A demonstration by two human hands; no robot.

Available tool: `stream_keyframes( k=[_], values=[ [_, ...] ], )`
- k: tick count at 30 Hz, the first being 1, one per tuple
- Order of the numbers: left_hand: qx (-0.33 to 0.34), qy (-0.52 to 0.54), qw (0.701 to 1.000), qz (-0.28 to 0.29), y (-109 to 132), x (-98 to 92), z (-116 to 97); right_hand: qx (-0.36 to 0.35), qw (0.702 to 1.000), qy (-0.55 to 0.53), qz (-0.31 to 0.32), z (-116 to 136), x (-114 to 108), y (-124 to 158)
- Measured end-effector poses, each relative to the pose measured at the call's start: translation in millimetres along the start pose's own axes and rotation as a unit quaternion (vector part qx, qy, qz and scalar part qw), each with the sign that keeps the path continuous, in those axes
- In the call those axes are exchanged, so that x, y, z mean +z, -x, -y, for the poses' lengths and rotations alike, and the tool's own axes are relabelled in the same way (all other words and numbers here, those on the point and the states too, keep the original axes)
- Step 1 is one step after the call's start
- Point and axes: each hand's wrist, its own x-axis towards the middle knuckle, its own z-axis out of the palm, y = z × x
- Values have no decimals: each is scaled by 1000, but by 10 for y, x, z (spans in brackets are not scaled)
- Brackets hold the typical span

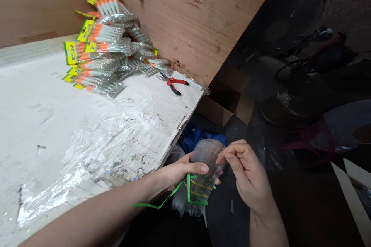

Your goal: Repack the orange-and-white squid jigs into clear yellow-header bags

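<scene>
My left hand (181, 170) is wrapped round a bundle of clear plastic bags (203, 179), tied with a green strap (162, 202) and yellow bands, held off the table's right edge. My right hand (246, 170) pinches the top of the bundle with thumb and forefinger. On the white table (43, 123) lies crinkled clear plastic film (98, 150). At the back stands a pile of packed orange-tipped items with yellow header cards (107, 42).
Red-handled pliers (173, 82) lie near the table's far right corner. Brown board walls (197, 11) close the back. Right of the table are a cardboard box (220, 108), blue plastic (199, 137), a fan (295, 27) and dark clutter on the floor.
</scene>
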Motion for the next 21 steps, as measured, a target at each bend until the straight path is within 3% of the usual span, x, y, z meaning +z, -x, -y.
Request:
stream_keyframes(
  k=[7, 10, 13, 15, 17, 19, 21],
  values=[
    [8, -2, 1000, 27, 6, -18, 23, -15, 993, -111, -30, 19, 91, 18],
    [-6, 0, 1000, 11, 1, -44, 38, -22, 986, -107, -123, 7, 130, 2],
    [-1, 22, 998, -65, -28, -71, 65, 24, 975, -59, -213, -52, 177, 9],
    [18, 61, 990, -125, -62, -85, 87, 113, 978, -57, -165, -127, 241, 56],
    [44, 102, 981, -158, -101, -97, 106, 203, 974, -85, -55, -227, 339, 127],
    [82, 132, 974, -165, -138, -110, 120, 239, 964, -114, 42, -333, 452, 189],
    [113, 143, 970, -162, -168, -130, 131, 231, 960, -130, 86, -419, 538, 206]
  ],
)
